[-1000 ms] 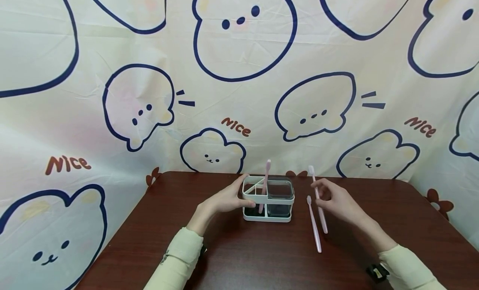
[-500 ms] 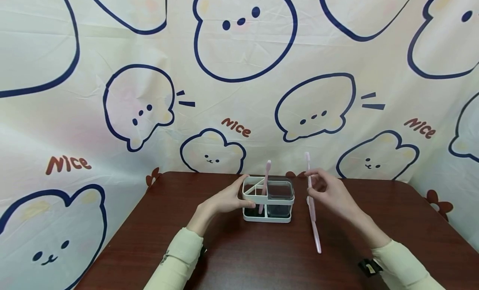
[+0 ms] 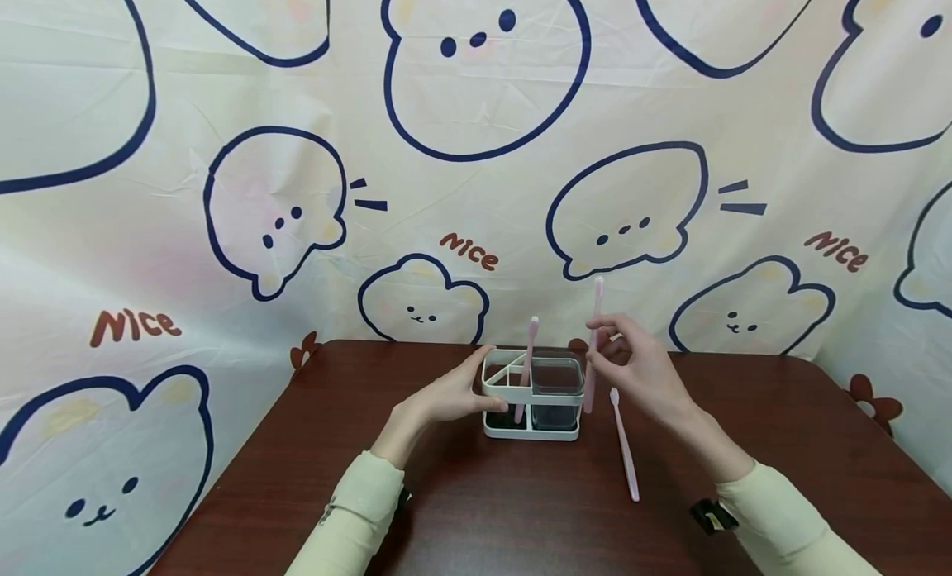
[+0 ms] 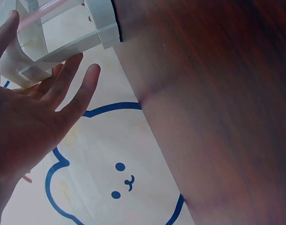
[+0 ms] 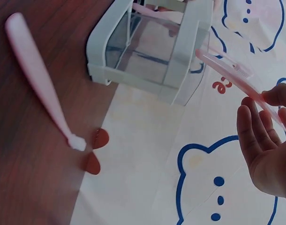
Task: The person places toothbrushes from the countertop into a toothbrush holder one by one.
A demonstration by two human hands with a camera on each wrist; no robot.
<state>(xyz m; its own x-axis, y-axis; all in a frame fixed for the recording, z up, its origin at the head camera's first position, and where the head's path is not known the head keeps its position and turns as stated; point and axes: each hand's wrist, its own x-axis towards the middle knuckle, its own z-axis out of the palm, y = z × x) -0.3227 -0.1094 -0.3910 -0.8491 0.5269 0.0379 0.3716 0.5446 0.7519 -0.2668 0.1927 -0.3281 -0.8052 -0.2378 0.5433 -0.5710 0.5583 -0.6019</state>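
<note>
A pale toothbrush holder point(image 3: 531, 400) with a divided upper rack and a clear cup stands on the table; one pink toothbrush point(image 3: 527, 365) leans upright in a left-hand slot. My left hand point(image 3: 449, 394) holds the holder's left side, thumb across the front and fingers at the back, as the left wrist view shows. Between thumb and fingertips, my right hand point(image 3: 638, 364) pinches a second pink toothbrush point(image 5: 237, 79), bristle end up, just right of the holder. Its lower end is beside the clear cup point(image 5: 147, 51). A third pink toothbrush point(image 3: 626, 452) lies on the table below my right hand.
The dark wood table point(image 3: 476, 510) reaches back to a pale cloth backdrop point(image 3: 521, 212) with blue bear outlines. Each wrist wears a small black device, the right one point(image 3: 714, 516) showing below the sleeve.
My right hand has lifted the second toothbrush from beside the one on the table, moving it up and left to the holder's right side. My left hand has stayed at the holder.
</note>
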